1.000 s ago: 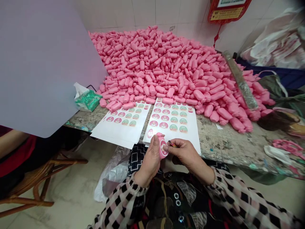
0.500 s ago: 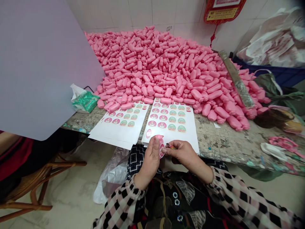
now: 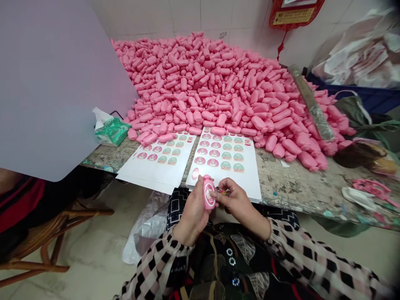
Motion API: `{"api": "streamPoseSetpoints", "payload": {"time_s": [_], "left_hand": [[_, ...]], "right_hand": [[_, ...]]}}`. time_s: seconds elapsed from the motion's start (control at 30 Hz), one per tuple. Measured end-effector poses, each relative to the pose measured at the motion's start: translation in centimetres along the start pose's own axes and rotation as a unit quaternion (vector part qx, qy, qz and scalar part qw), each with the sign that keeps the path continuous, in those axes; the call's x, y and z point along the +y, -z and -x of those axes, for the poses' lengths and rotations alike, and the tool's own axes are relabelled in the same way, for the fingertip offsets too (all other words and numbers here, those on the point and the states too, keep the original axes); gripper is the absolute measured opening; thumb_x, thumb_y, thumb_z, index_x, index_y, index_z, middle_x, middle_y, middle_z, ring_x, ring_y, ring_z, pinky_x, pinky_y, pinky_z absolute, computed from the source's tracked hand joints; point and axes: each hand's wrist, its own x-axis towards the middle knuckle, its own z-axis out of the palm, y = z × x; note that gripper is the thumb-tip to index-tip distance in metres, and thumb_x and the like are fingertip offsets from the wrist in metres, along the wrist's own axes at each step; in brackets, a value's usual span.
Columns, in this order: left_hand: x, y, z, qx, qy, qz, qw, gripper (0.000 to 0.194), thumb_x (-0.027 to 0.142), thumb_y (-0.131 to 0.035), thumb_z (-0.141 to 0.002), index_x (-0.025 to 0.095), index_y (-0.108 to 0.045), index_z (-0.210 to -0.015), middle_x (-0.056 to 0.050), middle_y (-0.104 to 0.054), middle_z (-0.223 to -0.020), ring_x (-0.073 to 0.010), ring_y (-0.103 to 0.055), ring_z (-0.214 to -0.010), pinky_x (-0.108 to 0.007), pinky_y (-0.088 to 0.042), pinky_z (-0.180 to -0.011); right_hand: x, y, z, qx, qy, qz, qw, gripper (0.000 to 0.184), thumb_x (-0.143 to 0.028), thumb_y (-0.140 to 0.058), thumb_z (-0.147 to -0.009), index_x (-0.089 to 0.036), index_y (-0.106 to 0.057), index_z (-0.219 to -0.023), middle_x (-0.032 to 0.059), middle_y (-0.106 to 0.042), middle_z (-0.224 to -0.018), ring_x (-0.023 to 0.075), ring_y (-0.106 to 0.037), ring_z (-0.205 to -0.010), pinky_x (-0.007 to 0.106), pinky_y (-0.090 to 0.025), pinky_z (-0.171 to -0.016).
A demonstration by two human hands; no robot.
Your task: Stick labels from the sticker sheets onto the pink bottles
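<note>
Left hand (image 3: 192, 216) grips pink bottle (image 3: 209, 192) (labelled) just beside right hand (image 3: 236, 200).

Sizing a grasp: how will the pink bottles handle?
Probably stiff: the bottle in the left hand keeps its shape under the fingers, and those in the pile look uncrushed. Likely light, as one hand pinches it easily. Rounded sides suggest they roll, and the heap could slide.
</note>
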Motion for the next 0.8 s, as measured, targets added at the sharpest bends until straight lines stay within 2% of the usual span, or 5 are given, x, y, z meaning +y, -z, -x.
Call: {"api": "streamPoseSetpoints", "payload": {"time_s": [0.2, 0.4, 0.6, 0.7, 0.8], "left_hand": [[-0.4, 0.0, 0.2, -0.012, -0.040, -0.095, 0.995, 0.043, 0.055, -0.050, -0.080, 0.016, -0.055, -0.098, 0.002, -0.055, -0.069, -0.0079, -0.052, -0.050, -0.017, -0.042, -0.040], [-0.4, 0.2, 0.3, -0.092, -0.018, -0.145, 0.985, 0.055, 0.067, -0.038, -0.079, 0.016, -0.052, -0.096, 0.001, -0.055, -0.064, -0.0094, -0.052, -0.046, -0.017, -0.037, -0.035], [0.2, 1.0, 0.7, -0.157, -0.011, -0.183, 0.970, 0.039, 0.043, -0.064, -0.074, 0.021, -0.044, -0.100, 0.005, -0.053, -0.067, -0.0064, -0.048, -0.043, -0.017, -0.034, -0.036], [0.9, 2.9, 1.6, -0.146, 0.007, -0.218, 0.965, 0.045, 0.031, -0.068, -0.071, 0.022, -0.043, -0.107, 0.005, -0.055, -0.071, -0.0047, -0.045, -0.042, -0.016, -0.032, -0.037], [1.7, 6.8, 2.9, -0.054, 0.025, -0.250, 0.966, 0.057, 0.030, -0.071, -0.065, 0.025, -0.043, -0.114, 0.007, -0.052, -0.065, -0.0033, -0.037, -0.039, -0.015, -0.024, -0.035]], "right_hand": [[0.0, -0.6, -0.3, 0.012, -0.010, -0.101, 0.995, 0.038, -0.047, -0.066, -0.070, -0.022, -0.038, -0.076, -0.0088, -0.048, -0.063, 0.0064, -0.048, -0.042, 0.019, -0.036, -0.038], [-0.7, -0.6, -0.4, -0.016, -0.009, -0.150, 0.989, 0.036, -0.049, -0.059, -0.076, -0.023, -0.034, -0.079, -0.0115, -0.045, -0.053, 0.0084, -0.047, -0.033, 0.018, -0.031, -0.031], [-0.4, -0.3, -0.3, -0.009, -0.039, -0.116, 0.992, 0.038, -0.054, -0.060, -0.072, -0.022, -0.040, -0.078, -0.0093, -0.045, -0.055, 0.0076, -0.047, -0.041, 0.020, -0.037, -0.041], [-0.1, 0.0, -0.1, -0.024, -0.010, -0.053, 0.998, 0.035, -0.051, -0.064, -0.070, -0.020, -0.048, -0.077, -0.0058, -0.050, -0.062, 0.0091, -0.048, -0.056, 0.021, -0.041, -0.053], [-0.3, 1.2, 0.4, -0.053, 0.019, 0.035, 0.998, 0.026, -0.045, -0.062, -0.074, -0.020, -0.055, -0.078, -0.0030, -0.054, -0.068, 0.0109, -0.050, -0.065, 0.023, -0.041, -0.060]]}}
